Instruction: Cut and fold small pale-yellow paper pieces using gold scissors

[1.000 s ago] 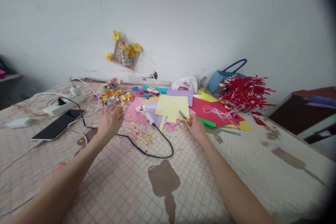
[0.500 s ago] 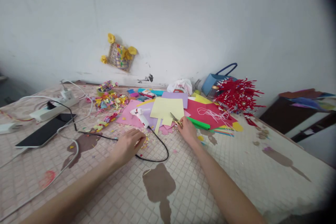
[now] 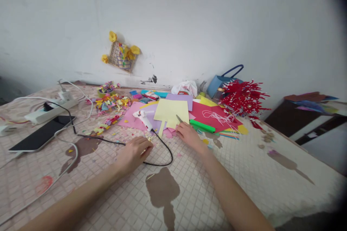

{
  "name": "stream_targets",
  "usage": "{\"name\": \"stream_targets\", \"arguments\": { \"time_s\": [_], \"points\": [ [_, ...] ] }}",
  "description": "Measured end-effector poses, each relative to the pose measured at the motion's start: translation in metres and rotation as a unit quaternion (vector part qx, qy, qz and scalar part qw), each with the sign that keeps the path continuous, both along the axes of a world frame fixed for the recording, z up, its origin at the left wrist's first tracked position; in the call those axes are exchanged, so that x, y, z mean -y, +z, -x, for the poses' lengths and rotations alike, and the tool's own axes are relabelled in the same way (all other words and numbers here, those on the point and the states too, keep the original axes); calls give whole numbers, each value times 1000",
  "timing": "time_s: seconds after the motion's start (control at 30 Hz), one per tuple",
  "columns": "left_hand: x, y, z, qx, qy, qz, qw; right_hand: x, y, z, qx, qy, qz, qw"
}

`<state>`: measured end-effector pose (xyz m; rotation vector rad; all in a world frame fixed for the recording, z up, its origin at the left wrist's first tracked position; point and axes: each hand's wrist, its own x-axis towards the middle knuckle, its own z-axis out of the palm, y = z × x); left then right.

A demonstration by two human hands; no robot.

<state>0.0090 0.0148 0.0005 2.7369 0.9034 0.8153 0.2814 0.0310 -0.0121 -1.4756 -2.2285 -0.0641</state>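
Bent over the handles of a small pair of scissors [image 3: 179, 118], my right hand [image 3: 188, 135] is closed on them; only the blades show past its fingers. The blades lie over a pale yellow paper sheet [image 3: 171, 110]. My left hand [image 3: 135, 151] rests low over the table beside a black cord, its fingers curled together. What they hold, if anything, is hidden. A white glue gun [image 3: 144, 120] lies just beyond my left hand, on pink paper [image 3: 128, 117]. To the right of the scissors is a bright green strip-like object [image 3: 202, 125].
Red paper [image 3: 217, 113] with white string [image 3: 221, 116] lies right of centre, near a red beaded bunch [image 3: 244, 97] and a blue bag [image 3: 219, 83]. At left are paper scraps [image 3: 114, 103], a power strip [image 3: 50, 111], a dark-screened tablet [image 3: 42, 134] and loose cables.
My right hand has shifted slightly left and lower over the scissors, covering handles that showed before. My left hand has moved a little to the right. The whole view has shifted slightly.
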Motion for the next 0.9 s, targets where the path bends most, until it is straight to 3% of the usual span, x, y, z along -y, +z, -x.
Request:
{"name": "stream_targets", "arguments": {
  "time_s": [0.33,0.5,0.6,0.77,0.9],
  "points": [
    [-1,-5,-1,4,-23,-19,1000,-10,-10,-18,-191,-79,-10,978],
    [1,-6,-1,-1,-29,-5,1000,-9,-5,-17,-254,-86,-4,963],
    [1,-7,-1,1,-32,3,999,-3,1,-8,-253,-78,-6,964],
    [0,-9,-1,6,-41,6,999,4,7,7,-191,-10,39,981],
    [2,-8,-2,9,-51,12,999,2,13,-10,-165,-66,13,984]
  ]
}}
